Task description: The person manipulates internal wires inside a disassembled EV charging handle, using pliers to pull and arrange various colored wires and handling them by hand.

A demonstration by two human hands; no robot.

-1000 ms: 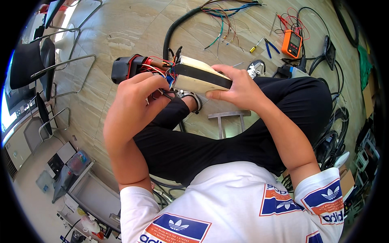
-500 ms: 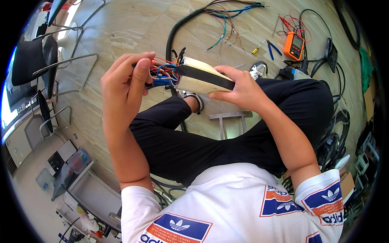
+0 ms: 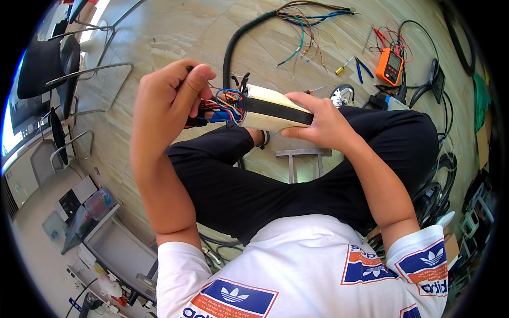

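Observation:
My right hand [image 3: 326,121] grips the right end of a cream-coloured housing with a black stripe [image 3: 262,122], thumb below and fingers above. From the housing's left end spills a bundle of red, blue, white and dark wires [image 3: 225,110]. At that end, my left hand [image 3: 167,98] is closed in a pinch, thumb against the fingers. A thin wire runs from the bundle into this pinch, and a small dark tip shows above the thumb. The curled left fingers partly hide the wires behind them.
On the tiled floor ahead lie a thick black cable [image 3: 228,58] with fanned-out cores, a yellow-handled screwdriver [image 3: 341,69], blue-handled pliers [image 3: 365,70] and an orange meter [image 3: 390,67] with leads. A metal stool [image 3: 302,152] stands between my legs. Chairs [image 3: 42,69] stand at the left.
My left hand has lifted slightly and turned, drawing the pinched wire up from the bundle. The housing and my right hand have shifted a little right and down in view.

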